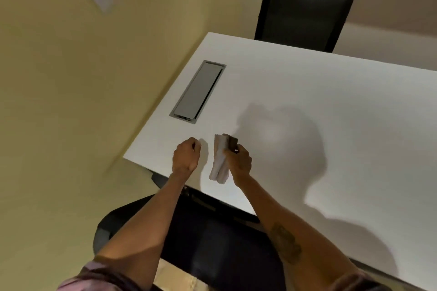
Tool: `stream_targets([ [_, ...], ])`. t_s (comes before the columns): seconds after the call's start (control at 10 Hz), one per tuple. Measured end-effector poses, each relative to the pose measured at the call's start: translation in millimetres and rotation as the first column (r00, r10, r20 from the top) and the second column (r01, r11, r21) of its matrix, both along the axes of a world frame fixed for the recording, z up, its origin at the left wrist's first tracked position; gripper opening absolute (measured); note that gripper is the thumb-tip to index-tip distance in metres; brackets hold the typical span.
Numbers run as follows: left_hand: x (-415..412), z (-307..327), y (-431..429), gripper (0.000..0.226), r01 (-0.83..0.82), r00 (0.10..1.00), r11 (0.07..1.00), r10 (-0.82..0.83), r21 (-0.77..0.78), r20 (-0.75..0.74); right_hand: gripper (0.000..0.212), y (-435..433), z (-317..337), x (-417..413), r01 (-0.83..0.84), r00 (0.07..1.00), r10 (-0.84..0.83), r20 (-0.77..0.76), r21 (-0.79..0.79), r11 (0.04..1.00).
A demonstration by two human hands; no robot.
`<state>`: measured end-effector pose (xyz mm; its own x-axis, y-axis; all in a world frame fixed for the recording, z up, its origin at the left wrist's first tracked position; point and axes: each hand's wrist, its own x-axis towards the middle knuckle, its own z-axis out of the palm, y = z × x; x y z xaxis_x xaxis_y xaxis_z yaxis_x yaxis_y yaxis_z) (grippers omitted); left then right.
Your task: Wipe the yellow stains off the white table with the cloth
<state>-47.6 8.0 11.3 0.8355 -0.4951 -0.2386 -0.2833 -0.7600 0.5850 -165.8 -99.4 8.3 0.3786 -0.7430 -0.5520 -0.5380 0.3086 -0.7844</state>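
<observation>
A white table fills the right half of the head view. My right hand holds a bunched white cloth upright above the table's near left corner, with a small dark piece at the cloth's top by my fingertips. My left hand hovers just left of the cloth with its fingers curled into a fist and nothing in it. I cannot make out any yellow stains on the tabletop in this blurred frame.
A grey metal cable hatch is set into the table near its left edge. A black office chair stands at the far side. Another black chair sits below my arms. A yellow wall runs along the left.
</observation>
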Motion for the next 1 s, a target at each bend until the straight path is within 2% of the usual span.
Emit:
stream_targets([
  [0.2, 45, -19, 41, 0.029, -0.143, 0.979, 0.989, 0.148, 0.043, -0.139, 0.042, 21, -11, 65, 0.012, 0.998, -0.011, -0.066, 0.017, 1.0],
  [0.4, 68, -35, 61, 0.033, -0.142, 0.943, 0.986, 0.162, 0.089, -0.29, 0.045, 30, -17, 103, -0.021, 0.985, 0.028, -0.17, 0.043, 0.999],
  [0.5, 71, -35, 66, 0.037, -0.158, 0.941, 0.98, 0.187, 0.123, -0.281, 0.047, 35, -14, 115, -0.081, 0.987, 0.097, -0.13, 0.12, 0.989],
  [0.6, 73, -32, 68, 0.039, -0.165, 0.949, 0.975, 0.198, 0.151, -0.245, 0.035, 35, -6, 120, -0.103, 0.991, 0.112, -0.073, 0.121, 0.987],
  [0.7, 71, -23, 65, 0.038, -0.14, 0.957, 0.972, 0.182, 0.191, -0.227, 0.034, 34, 8, 114, -0.178, 0.981, 0.185, -0.056, 0.103, 0.979],
  [0.9, 47, 7, 41, 0.036, -0.107, 0.967, 0.981, 0.141, 0.161, -0.212, 0.03, 17, 32, 76, -0.358, 0.927, 0.353, -0.129, -0.018, 0.934],
  [1.0, 24, 27, 15, 0.039, -0.08, 0.976, 0.986, 0.108, 0.147, -0.192, 0.029, 3, 42, 50, -0.393, 0.908, 0.366, -0.203, -0.111, 0.913],
])
